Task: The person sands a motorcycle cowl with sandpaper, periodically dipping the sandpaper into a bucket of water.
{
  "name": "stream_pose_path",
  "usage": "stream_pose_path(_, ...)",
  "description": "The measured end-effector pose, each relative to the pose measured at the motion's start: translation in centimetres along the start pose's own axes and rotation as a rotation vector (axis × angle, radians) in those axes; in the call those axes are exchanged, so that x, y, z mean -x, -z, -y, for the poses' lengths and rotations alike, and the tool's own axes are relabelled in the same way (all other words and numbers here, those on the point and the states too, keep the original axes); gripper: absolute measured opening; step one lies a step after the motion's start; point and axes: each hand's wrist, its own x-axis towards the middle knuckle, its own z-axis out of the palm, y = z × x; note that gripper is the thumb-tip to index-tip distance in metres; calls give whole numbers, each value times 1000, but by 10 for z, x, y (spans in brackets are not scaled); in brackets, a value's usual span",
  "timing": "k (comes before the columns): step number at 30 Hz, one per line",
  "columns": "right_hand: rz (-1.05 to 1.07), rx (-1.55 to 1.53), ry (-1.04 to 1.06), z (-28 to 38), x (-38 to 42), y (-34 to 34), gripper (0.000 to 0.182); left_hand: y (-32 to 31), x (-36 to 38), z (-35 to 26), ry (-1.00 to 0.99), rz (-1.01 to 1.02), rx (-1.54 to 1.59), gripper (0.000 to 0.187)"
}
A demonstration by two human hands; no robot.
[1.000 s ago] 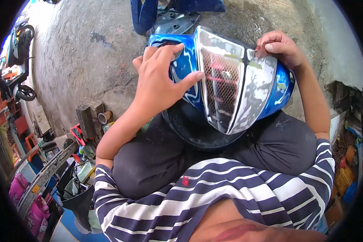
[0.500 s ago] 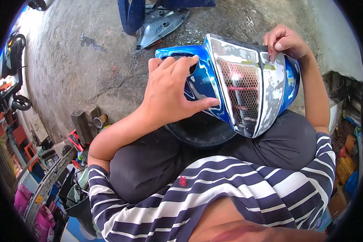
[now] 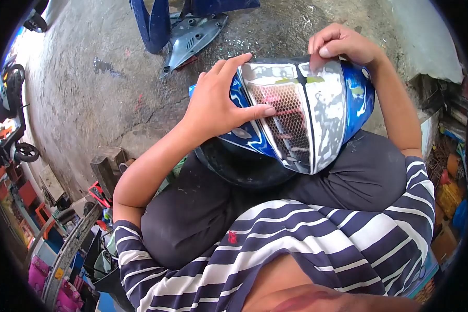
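A glossy blue, white and grey fairing panel (image 3: 326, 112) with a honeycomb mesh pattern rests over a black basin (image 3: 239, 165) and against my right knee. Spread across the panel's left part is my left hand (image 3: 219, 99), its thumb on the mesh area and its fingers at the far edge. My right hand (image 3: 344, 46) is at the panel's far right edge, fingers pinched on a small reddish-brown piece (image 3: 318, 63) that touches the surface.
Beyond the panel, a grey plastic part (image 3: 195, 39) and dark blue parts (image 3: 153, 26) lie on the concrete floor (image 3: 114, 99). Wooden blocks (image 3: 105, 174) stand at the left. Scrap items (image 3: 450, 197) are piled at the right, and a scooter (image 3: 13, 104) is far left.
The panel has turned and shifted left in view. My left thumb has come onto the mesh area, and my right hand has moved left and slightly away with the reddish-brown piece.
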Motion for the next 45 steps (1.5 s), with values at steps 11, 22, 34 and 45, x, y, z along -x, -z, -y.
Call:
stream_pose_path(11,-446,399,85,47,-6,-56,19,79,32,-48,-7,-190,-221,82)
stream_pose_path(22,-552,457,172,57,-64,-49,20,99,31,-61,117,-252,-312,87)
stream_pose_path(34,-689,412,448,58,-95,-29,20,99,30,-65,58,-281,-432,99)
stream_pose_path(45,-664,380,438,38,-121,-15,23,92,24,-49,64,-285,-490,121)
